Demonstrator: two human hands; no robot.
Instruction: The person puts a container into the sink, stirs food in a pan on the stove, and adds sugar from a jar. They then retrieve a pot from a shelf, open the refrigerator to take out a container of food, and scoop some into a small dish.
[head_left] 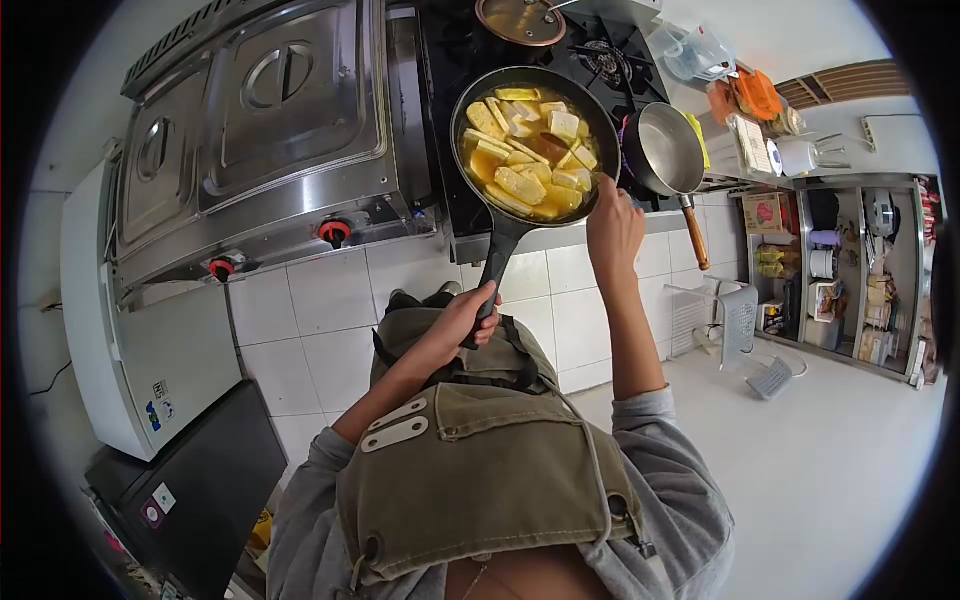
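A black frying pan sits on the stove, filled with pale yellow chunks in a yellow-brown liquid. My left hand is wrapped around the pan's handle, which points down toward my body. Over the pan's right rim, my right hand is closed on a brown wooden spatula; most of its handle is hidden. The spatula's blade lies among the chunks, partly under the liquid.
A small saucepan with a wooden handle stands right of the pan. Behind is a glass-lidded pot on the black gas stove. A steel food warmer is at left, a chair and shelves at right.
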